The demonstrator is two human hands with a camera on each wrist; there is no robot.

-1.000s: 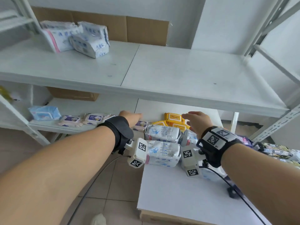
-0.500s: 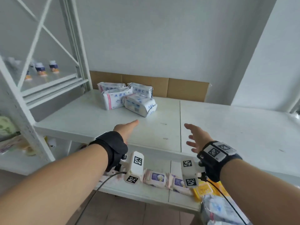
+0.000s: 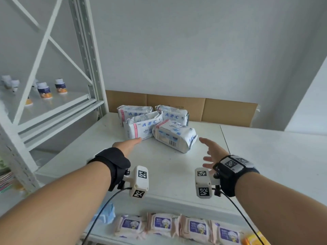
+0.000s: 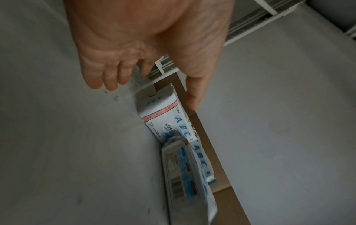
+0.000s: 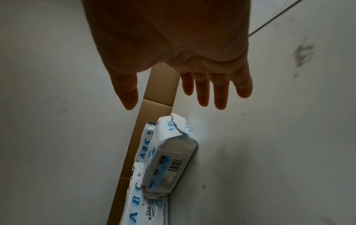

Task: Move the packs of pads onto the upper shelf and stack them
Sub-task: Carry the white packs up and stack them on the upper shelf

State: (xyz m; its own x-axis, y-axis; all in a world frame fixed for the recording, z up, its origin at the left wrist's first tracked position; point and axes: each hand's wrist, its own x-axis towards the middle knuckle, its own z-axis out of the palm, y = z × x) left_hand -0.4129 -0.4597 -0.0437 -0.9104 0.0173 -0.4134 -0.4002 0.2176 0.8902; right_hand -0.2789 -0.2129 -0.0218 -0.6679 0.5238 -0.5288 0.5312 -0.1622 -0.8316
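Both hands are hovering over the upper shelf point(image 3: 265, 156), fingers spread and gripping nothing. The left hand point(image 3: 127, 145) and right hand point(image 3: 213, 152) are flanking four packs of pads point(image 3: 155, 126).

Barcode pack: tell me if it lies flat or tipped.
Tipped: the barcode pack leans on the ABC packs behind, barcode face up.

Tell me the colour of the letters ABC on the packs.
Blue, on the white packs; clearest in the head view.
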